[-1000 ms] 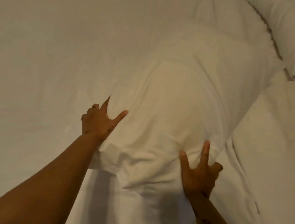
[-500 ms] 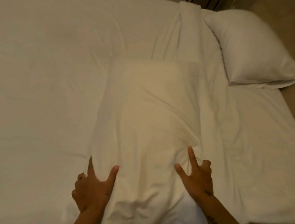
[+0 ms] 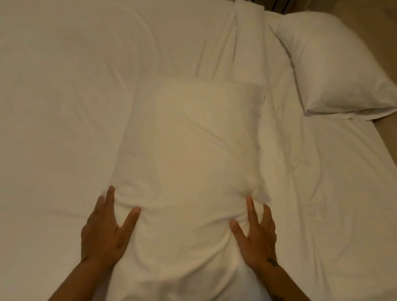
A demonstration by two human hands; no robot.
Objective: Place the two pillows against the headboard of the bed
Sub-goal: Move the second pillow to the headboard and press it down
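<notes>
Your left hand (image 3: 105, 231) and right hand (image 3: 255, 235) both lie on the near end of the big white pillow (image 3: 192, 161) that sits lengthwise in the middle of the bed (image 3: 41, 114). Each hand is pressed against a side of the pillow, the left on its left edge, the right on its right edge, so the pillow sits between your hands and stretches away from you. Your fingers are spread and mostly straight, with the thumbs pushed into the fabric, which bunches into creases around them; the hands pinch the pillow's sides rather than close round it. The second pillow (image 3: 336, 73) lies at the far right corner of the bed, well apart from both hands, tilted at an angle. A rumpled fold of sheet (image 3: 246, 42) runs from the far end of the held pillow towards the top edge of the bed.
</notes>
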